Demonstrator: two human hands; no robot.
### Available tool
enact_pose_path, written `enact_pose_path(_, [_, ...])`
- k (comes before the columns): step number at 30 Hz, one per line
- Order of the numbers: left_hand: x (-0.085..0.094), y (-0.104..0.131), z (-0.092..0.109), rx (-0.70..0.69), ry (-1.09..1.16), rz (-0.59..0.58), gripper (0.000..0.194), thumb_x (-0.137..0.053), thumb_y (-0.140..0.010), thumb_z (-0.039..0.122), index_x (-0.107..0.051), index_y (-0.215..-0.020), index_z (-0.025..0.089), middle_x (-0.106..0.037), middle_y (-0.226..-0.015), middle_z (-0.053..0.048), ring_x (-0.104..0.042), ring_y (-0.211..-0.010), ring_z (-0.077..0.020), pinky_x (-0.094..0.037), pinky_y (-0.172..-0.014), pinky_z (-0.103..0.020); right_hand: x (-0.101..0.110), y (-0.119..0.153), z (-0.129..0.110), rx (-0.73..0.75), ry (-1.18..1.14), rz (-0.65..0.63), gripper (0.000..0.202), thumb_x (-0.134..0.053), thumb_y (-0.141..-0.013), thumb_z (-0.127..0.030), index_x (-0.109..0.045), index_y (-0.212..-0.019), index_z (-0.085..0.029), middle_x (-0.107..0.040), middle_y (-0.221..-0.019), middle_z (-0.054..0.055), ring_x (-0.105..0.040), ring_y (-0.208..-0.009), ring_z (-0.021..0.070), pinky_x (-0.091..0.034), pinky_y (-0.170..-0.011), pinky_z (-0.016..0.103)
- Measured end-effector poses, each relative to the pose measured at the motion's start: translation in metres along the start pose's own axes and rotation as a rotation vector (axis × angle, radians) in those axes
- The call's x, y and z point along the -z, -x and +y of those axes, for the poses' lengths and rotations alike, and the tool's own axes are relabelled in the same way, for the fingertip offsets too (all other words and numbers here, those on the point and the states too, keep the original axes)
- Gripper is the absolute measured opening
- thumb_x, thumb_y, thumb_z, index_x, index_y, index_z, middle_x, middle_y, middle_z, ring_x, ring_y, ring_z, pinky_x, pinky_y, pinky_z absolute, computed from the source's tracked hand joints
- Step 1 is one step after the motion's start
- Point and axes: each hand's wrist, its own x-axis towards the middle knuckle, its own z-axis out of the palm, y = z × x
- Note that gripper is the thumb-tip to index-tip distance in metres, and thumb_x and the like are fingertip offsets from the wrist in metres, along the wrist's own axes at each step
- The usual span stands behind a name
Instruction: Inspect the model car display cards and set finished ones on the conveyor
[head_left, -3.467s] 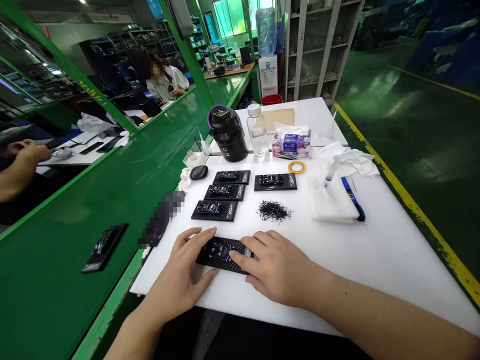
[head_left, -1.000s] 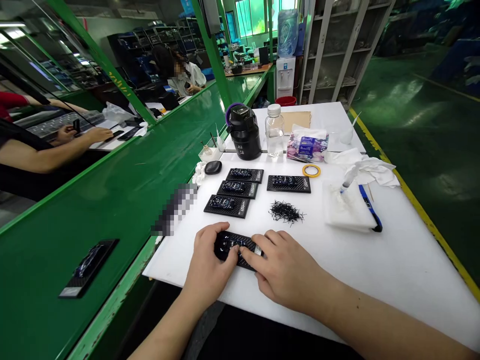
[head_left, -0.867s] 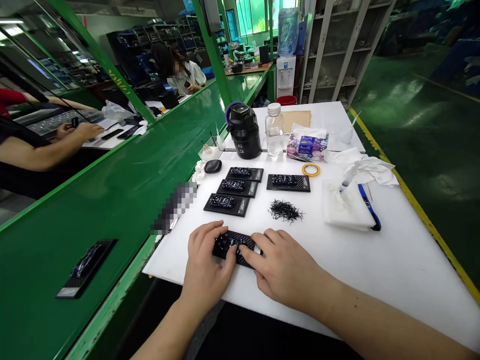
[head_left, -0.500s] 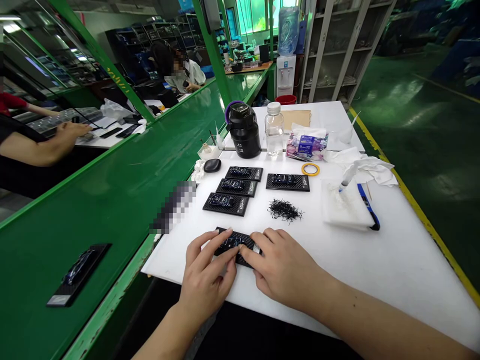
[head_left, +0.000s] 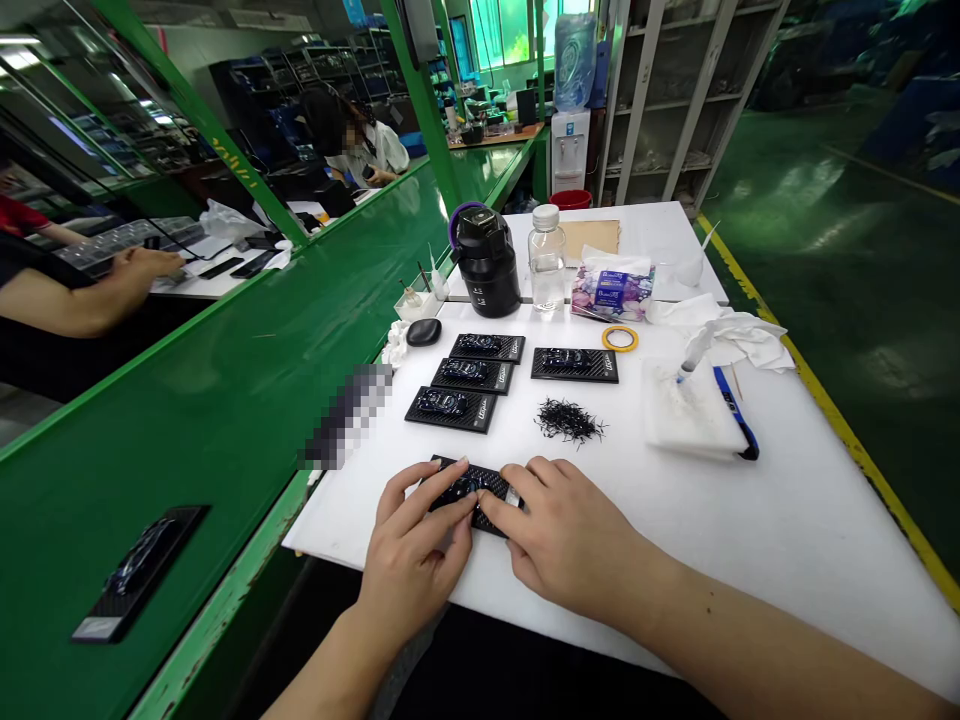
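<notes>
- Left hand (head_left: 412,548): fingers arched over a model car (head_left: 459,488); whether gripping, cannot be told.
- Right hand (head_left: 566,530): bent fingers on the car's black base (head_left: 490,518); grip likewise unclear.

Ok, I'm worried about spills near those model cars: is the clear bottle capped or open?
Capped: a white cap covers the mouth of the clear bottle, which stands upright. How tightly, I cannot tell.

Black jug (head_left: 484,265) looked plastic, mostly matt. Under jug, bench (head_left: 787,530) was smooth, white, soft-sheened. In front of jug, nearest base plate (head_left: 484,518) showed woven, carbon-like texture; its car model (head_left: 459,487) shone. Right of jug: bottle (head_left: 547,255) was clear, shiny; tissue pack (head_left: 611,292) glossy; cardboard (head_left: 600,238) dull. Left of jug, green belt (head_left: 247,370) gleamed.
</notes>
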Motion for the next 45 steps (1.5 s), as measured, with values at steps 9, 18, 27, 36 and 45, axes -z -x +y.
enact_pose_path(9, [-0.001,-0.008,-0.002,0.368,0.104,-0.016,0.017,-0.060,-0.091,0.021,-0.066,-0.107,0.024,-0.058,-0.133,-0.008,-0.052,-0.123,-0.0278,-0.047,-0.104,-0.051,0.001,0.000,0.000,0.001,0.005,-0.010,0.049,-0.054,-0.088,-0.017,-0.053,-0.137,-0.018,-0.057,-0.119,0.012,-0.050,-0.100,0.0280,-0.042,-0.083,0.041])
enact_pose_path(18, [-0.004,-0.010,-0.006,0.460,0.143,-0.063,0.019,-0.063,-0.089,0.030,-0.067,-0.108,0.026,-0.058,-0.133,-0.006,-0.052,-0.126,-0.0270,-0.046,-0.107,-0.050,0.000,0.000,-0.001,-0.004,0.005,-0.007,0.049,-0.054,-0.088,-0.017,-0.054,-0.137,-0.019,-0.058,-0.116,0.010,-0.050,-0.098,0.0270,-0.042,-0.082,0.041])
enact_pose_path(27, [-0.006,-0.010,-0.007,0.394,0.137,-0.079,0.023,-0.064,-0.088,0.025,-0.064,-0.110,0.025,-0.058,-0.132,-0.007,-0.052,-0.123,-0.0271,-0.046,-0.106,-0.051,0.001,-0.001,-0.002,-0.010,0.004,-0.013,0.048,-0.054,-0.088,-0.016,-0.054,-0.136,-0.020,-0.058,-0.116,0.011,-0.051,-0.098,0.0269,-0.043,-0.082,0.040])
enact_pose_path(36, [0.006,-0.012,-0.017,0.459,0.347,-0.120,0.028,-0.052,-0.094,0.024,-0.056,-0.122,0.026,-0.059,-0.131,-0.006,-0.054,-0.126,-0.0237,-0.042,-0.112,-0.048,-0.001,0.001,-0.001,0.011,0.037,0.015,0.049,-0.055,-0.088,-0.018,-0.054,-0.137,-0.018,-0.057,-0.123,0.012,-0.051,-0.102,0.0284,-0.044,-0.085,0.042])
enact_pose_path(45, [0.038,-0.033,-0.033,0.089,0.161,-0.623,0.065,-0.057,-0.081,0.013,-0.041,-0.143,0.025,-0.052,-0.140,-0.008,-0.040,-0.137,-0.0280,-0.038,-0.117,-0.050,-0.004,0.006,0.007,0.055,0.026,0.049,0.046,-0.054,-0.094,-0.024,-0.051,-0.140,-0.021,-0.057,-0.127,0.012,-0.051,-0.109,0.0300,-0.046,-0.090,0.046])
